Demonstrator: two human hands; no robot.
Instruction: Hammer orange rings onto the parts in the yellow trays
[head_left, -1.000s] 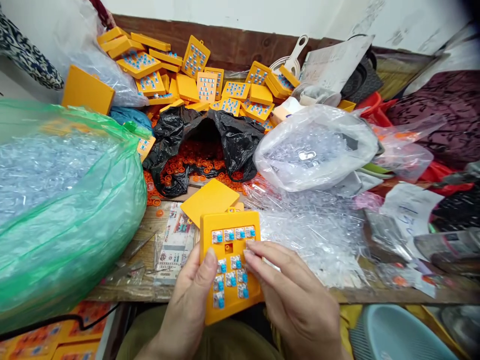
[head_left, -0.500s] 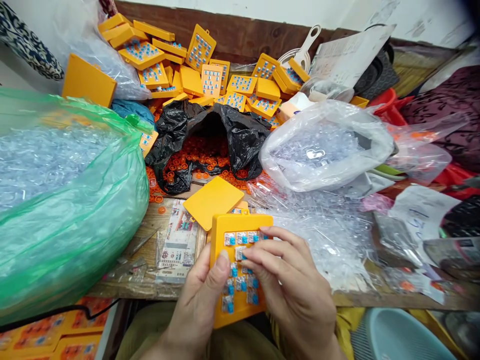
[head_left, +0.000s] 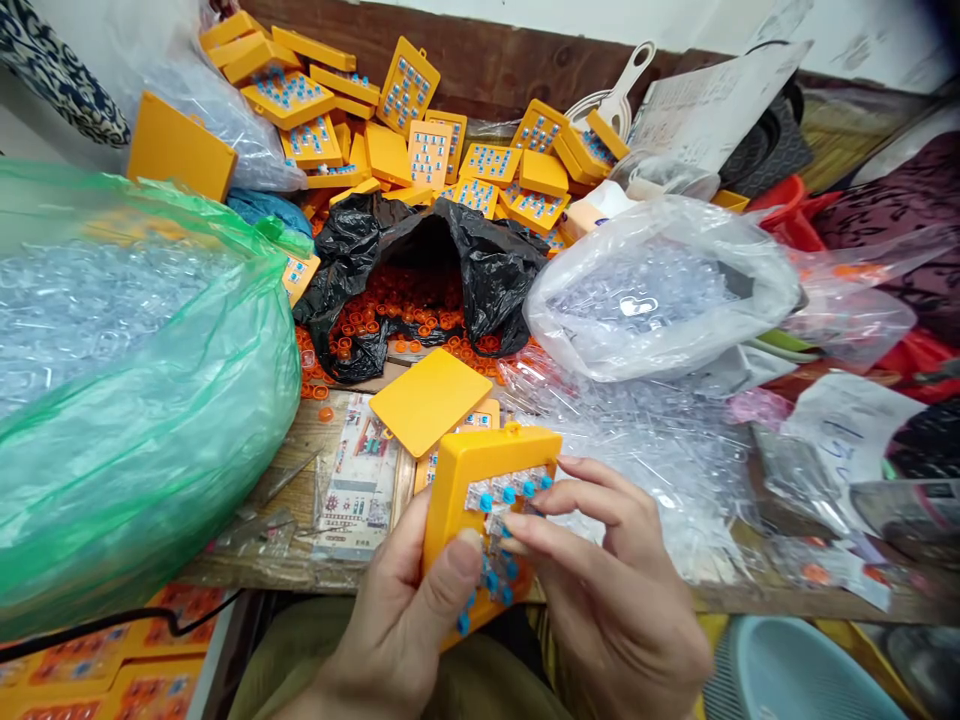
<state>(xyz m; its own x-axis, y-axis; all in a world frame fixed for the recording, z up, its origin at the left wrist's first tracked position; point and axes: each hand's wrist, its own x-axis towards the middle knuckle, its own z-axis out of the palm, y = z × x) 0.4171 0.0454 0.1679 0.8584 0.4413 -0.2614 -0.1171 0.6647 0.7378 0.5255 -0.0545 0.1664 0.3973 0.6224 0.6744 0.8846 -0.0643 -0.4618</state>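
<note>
I hold a yellow square tray [head_left: 480, 465] fitted with small clear-and-blue parts, just in front of the table edge. My left hand [head_left: 405, 625] grips its left side, thumb on the face. My right hand [head_left: 607, 580] rests its fingertips on the blue parts in the tray's middle; fingers are bent together, and whether they pinch a part is hidden. The tray tilts with its face toward my right hand. Behind it on the table lies a plain yellow lid [head_left: 429, 400].
A big green bag of clear parts [head_left: 135, 380] fills the left. A black bag of orange rings [head_left: 409, 290] sits mid-table, a clear bag [head_left: 660, 290] to the right. Several filled yellow trays [head_left: 427, 150] pile at the back. Loose clear parts [head_left: 645, 450] cover the right.
The tray has tilted and risen, its face turning toward my right hand. My right fingers have shifted from the tray's right edge onto its middle rows.
</note>
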